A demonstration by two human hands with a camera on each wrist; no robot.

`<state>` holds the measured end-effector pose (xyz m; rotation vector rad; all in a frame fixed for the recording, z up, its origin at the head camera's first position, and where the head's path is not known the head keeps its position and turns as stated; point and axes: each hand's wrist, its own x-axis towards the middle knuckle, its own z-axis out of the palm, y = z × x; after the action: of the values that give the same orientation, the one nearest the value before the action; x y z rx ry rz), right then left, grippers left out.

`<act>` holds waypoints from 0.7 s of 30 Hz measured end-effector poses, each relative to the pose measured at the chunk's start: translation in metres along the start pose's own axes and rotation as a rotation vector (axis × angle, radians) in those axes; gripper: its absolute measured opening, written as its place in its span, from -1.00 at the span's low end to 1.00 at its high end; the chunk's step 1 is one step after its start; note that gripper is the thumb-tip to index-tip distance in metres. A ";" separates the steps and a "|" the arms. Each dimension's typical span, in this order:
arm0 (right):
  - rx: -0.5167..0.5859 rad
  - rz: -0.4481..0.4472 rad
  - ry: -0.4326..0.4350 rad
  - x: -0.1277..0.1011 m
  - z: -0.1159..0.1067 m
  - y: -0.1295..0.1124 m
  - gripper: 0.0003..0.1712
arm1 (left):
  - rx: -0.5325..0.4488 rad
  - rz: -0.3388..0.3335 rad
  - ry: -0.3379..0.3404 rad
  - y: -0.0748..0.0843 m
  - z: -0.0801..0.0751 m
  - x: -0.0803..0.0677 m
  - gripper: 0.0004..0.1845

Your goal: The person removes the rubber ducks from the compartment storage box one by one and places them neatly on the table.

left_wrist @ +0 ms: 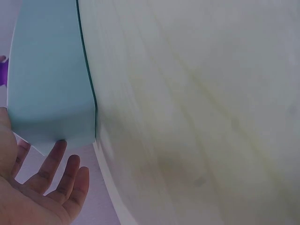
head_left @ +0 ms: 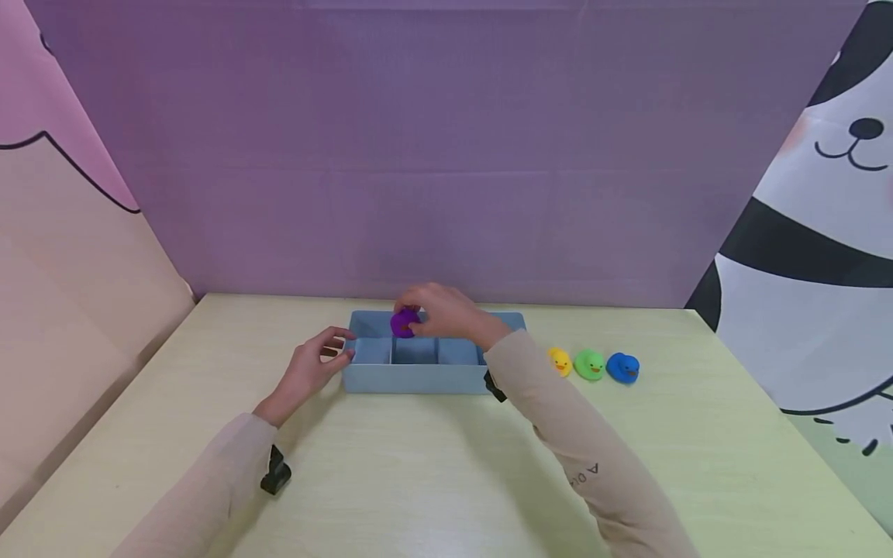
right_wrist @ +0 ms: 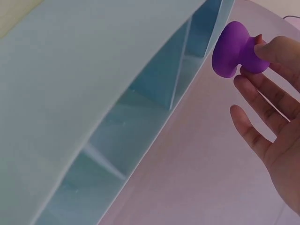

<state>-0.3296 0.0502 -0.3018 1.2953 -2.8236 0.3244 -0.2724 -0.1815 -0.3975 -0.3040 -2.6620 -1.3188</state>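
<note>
A light blue box (head_left: 417, 380) with several compartments stands on the pale yellow-green table (head_left: 432, 465). My right hand (head_left: 422, 313) pinches a purple toy duck (head_left: 404, 322) just above the box's back row. The right wrist view shows the purple duck (right_wrist: 234, 49) held between thumb and forefinger, my other fingers (right_wrist: 262, 101) straight, beside the box (right_wrist: 93, 93). My left hand (head_left: 338, 350) rests against the box's left end with relaxed fingers. Seen from the left wrist, my left hand's fingers (left_wrist: 58, 176) lie spread by the box's corner (left_wrist: 51, 70).
A yellow duck (head_left: 560, 361), a green duck (head_left: 590, 364) and a blue duck (head_left: 623, 367) sit in a row on the table right of the box. A purple wall rises behind; printed panels flank both sides.
</note>
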 end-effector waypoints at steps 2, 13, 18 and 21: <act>-0.006 0.004 0.003 -0.004 0.000 0.004 -0.67 | -0.002 -0.002 -0.002 0.000 0.000 0.000 -0.68; 0.046 0.023 0.030 -0.027 -0.006 0.026 -0.65 | 0.008 0.004 0.001 0.001 -0.002 -0.002 -0.68; 0.081 0.030 0.050 -0.039 -0.010 0.037 -0.66 | 0.009 0.003 0.002 0.000 0.000 -0.001 -0.68; 0.078 0.039 0.053 -0.046 -0.013 0.043 -0.66 | 0.013 0.006 0.003 -0.001 0.000 -0.001 -0.68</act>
<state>-0.3324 0.1140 -0.3017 1.2267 -2.8212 0.4675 -0.2719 -0.1820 -0.3983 -0.3084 -2.6639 -1.2990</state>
